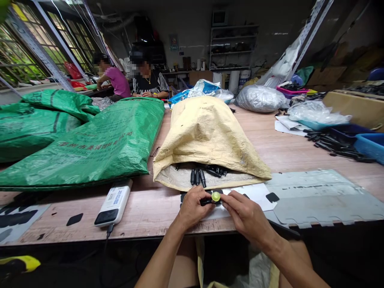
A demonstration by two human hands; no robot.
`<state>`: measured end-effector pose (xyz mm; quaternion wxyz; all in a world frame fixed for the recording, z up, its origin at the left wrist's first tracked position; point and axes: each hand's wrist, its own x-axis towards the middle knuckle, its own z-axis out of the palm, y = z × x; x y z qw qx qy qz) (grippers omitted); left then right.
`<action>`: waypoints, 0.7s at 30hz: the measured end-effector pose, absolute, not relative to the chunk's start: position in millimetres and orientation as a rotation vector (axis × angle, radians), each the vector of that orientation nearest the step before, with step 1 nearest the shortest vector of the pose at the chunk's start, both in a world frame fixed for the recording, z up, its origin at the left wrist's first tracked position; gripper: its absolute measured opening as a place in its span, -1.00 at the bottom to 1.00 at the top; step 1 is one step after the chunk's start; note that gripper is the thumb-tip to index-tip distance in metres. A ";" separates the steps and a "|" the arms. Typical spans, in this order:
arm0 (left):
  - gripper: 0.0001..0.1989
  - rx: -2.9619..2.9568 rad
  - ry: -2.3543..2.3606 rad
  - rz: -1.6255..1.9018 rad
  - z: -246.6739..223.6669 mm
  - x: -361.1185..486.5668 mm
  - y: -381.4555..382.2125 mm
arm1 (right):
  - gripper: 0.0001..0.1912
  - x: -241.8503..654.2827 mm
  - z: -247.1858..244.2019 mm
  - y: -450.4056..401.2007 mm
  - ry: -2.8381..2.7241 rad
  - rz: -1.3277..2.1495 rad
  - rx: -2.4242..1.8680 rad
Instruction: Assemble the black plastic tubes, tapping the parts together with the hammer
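Observation:
Close to the table's front edge, my left hand (193, 206) is closed around a black pen-like part (206, 201). A small round yellow-green piece (215, 196) shows between the fingertips of both hands. My right hand (247, 216) is closed in a pinch at the right edge of that piece; its fingers hide what lies between them. Just beyond my hands, a beige woven sack (207, 132) lies with its mouth towards me. Several black tubular parts (197, 177) lie in the sack's opening.
Green sacks (114, 140) fill the table's left side. A white power bank (114, 203) with a cable is near the front edge. At right are a grey translucent sheet (324, 196), black parts (333, 144) and a blue bin (370, 146). Two people sit beyond.

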<state>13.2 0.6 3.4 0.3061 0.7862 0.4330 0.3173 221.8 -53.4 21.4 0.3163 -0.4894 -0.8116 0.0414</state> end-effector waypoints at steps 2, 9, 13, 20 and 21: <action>-0.89 2.076 1.163 0.835 3.2 13.7 0.3 | -0.68 225.5 23.2 -53.3 -2.085 0.106 -1.273; -0.89 2.073 1.193 0.821 4.6 14.9 0.1 | -0.70 235.5 21.3 -55.9 -2.093 0.190 -1.307; -0.86 2.077 1.190 0.808 7.2 15.0 -0.4 | -0.73 252.2 23.8 -40.8 -2.019 0.188 -1.337; -0.82 2.060 1.193 0.787 11.2 15.3 0.5 | -0.77 309.2 10.3 15.3 -2.130 0.089 -1.379; -0.82 2.058 1.196 0.782 11.6 15.3 0.4 | -0.78 313.8 5.7 19.5 -2.149 0.078 -1.382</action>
